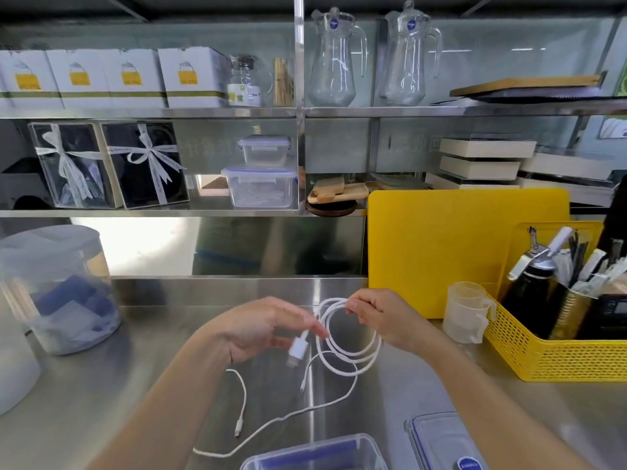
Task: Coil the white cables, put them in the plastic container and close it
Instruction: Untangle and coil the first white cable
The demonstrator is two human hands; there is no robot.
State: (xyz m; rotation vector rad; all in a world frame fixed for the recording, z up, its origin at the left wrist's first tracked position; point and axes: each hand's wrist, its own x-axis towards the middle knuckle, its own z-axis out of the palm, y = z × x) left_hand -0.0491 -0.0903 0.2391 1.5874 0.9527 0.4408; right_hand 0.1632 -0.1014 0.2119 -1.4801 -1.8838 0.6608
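Observation:
A white cable (349, 359) hangs in a few round loops above the steel counter. My right hand (380, 318) pinches the top of the loops. My left hand (261, 329) pinches the same cable just above its white plug (298, 351). A second white cable (242, 398) lies loose on the counter below my hands, its small connector near the middle. The open plastic container (319, 451) sits at the bottom edge. Its clear lid (441, 439) with a blue sticker lies to the right of it.
A yellow mesh basket (556, 357) with bottles and utensils stands at the right, a clear measuring cup (466, 312) beside it. A yellow cutting board (441, 249) leans behind. A lidded clear jar (57, 286) stands at the left. Shelves with boxes and pitchers rise behind the counter.

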